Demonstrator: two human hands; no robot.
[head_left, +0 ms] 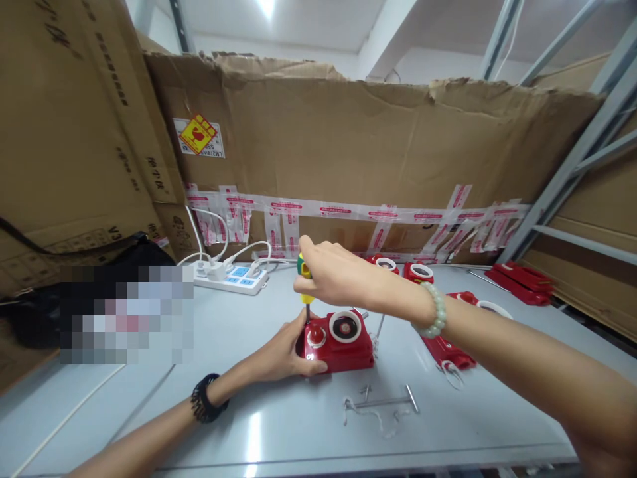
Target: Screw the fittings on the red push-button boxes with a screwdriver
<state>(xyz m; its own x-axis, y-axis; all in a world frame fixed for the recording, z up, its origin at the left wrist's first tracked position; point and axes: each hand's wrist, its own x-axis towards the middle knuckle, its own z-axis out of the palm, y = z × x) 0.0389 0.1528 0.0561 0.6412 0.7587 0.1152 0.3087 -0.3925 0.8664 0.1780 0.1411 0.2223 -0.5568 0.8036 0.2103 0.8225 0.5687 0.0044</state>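
My right hand (333,272) is wrapped round the yellow and green handle of a screwdriver (307,297). The tool stands nearly upright, its tip at the back left corner of a red plastic box (346,360). On top of this box are a red dome and a round black disc in a white ring. My left hand (281,352) grips the box's left end, thumb in front, steadying it on the table. Just in front lie a small metal T-shaped hammer (385,401) with a white cord and a few small screws (365,392).
More red boxes (450,352) lie to the right and behind, with red housings (520,282) at the far right. A white power strip (239,285) with plugged cords sits back left. Cardboard (348,146) walls the rear; a metal shelf frame (572,156) stands right.
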